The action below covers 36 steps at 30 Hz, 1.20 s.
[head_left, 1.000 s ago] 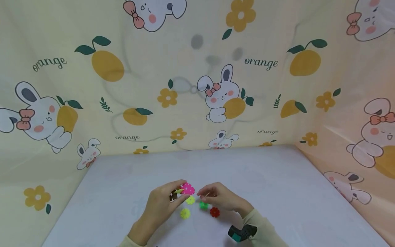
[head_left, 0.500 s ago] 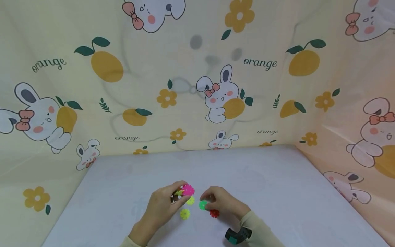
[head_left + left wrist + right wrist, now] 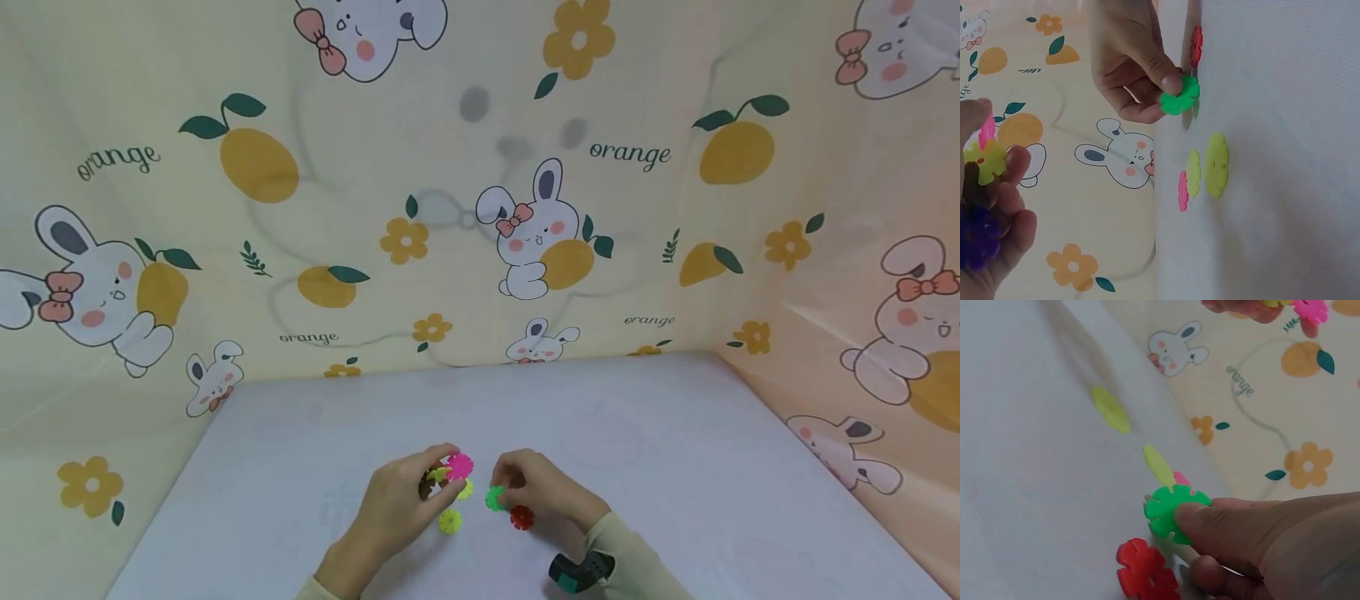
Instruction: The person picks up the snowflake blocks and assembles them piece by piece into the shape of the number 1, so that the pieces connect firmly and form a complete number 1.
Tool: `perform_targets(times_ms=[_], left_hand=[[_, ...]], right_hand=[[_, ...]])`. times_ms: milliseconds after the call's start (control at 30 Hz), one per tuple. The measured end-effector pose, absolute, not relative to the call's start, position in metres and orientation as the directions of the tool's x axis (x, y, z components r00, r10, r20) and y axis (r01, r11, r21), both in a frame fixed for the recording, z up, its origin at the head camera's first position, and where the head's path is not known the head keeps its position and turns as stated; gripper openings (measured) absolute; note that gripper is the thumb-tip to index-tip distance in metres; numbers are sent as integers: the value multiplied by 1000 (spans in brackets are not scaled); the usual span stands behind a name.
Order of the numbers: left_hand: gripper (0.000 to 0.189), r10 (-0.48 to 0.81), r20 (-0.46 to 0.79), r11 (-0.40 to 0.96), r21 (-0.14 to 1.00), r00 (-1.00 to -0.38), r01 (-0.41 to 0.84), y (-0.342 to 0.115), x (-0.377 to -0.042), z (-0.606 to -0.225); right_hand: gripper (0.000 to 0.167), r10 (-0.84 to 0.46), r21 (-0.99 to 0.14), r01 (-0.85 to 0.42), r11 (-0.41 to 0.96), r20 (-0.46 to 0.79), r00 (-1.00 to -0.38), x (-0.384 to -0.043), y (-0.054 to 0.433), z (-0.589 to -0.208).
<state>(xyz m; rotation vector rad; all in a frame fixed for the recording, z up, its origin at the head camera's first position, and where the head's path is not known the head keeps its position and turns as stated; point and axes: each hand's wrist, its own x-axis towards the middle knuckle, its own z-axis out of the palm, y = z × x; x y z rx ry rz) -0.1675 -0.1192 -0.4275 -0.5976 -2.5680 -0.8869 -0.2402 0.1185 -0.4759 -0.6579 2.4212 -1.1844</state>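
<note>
The right hand (image 3: 551,487) pinches a green notched plastic disc (image 3: 494,498), seemingly off the surface (image 3: 645,442), right of the pink notched plastic disc (image 3: 461,466) the left hand (image 3: 393,502) pinches.

I hold left hand (image 3: 390,504) raised above level of right fingers (image 3: 1139,112), left thumb (image 3: 974,117) opposite curled fingertips (image 3: 1019,164), gripping; those fingertips point forward and inward. Left forearm (image 3: 341,567) runs back and outward behind them. I have right hand (image 3: 547,487) near left fingertips, gap between, hands apart. Right thumb (image 3: 1194,515) presses in pinch, other fingers (image 3: 1210,575) curled beneath it. Right forearm (image 3: 643,567), sleeved, runs back and outward behind its own fingers, right fingertips pointing toward left hand
</note>
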Motion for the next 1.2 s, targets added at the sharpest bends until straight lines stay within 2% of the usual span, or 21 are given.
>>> perform_targets(times_ms=[233,367,633,867,1200], left_hand=[[35,303,455,694,497,-837,521,-120,-168,-428],[35,293,475,695,490,-830,526,-120,-168,-428],[36,275,466,710,492,-841,504,-121,-168,-427],[35,262,435,702,526,-861,480,-121,-167,-426],[33,276,479,647,549,-834,529,-120,-167,-428]], right_hand=[[4,-571,-824,-309,476,-23,-821,-240,122,-466],[5,-554,-837,-349,421,67,-830,-239,123,-458],[13,-521,-896,-351,271,170,-836,-235,122,-445],[16,-515,-917,-346,199,203,-833,-229,120,-434],[16,-525,-919,-373,128,257,-812,-222,116,-422]])
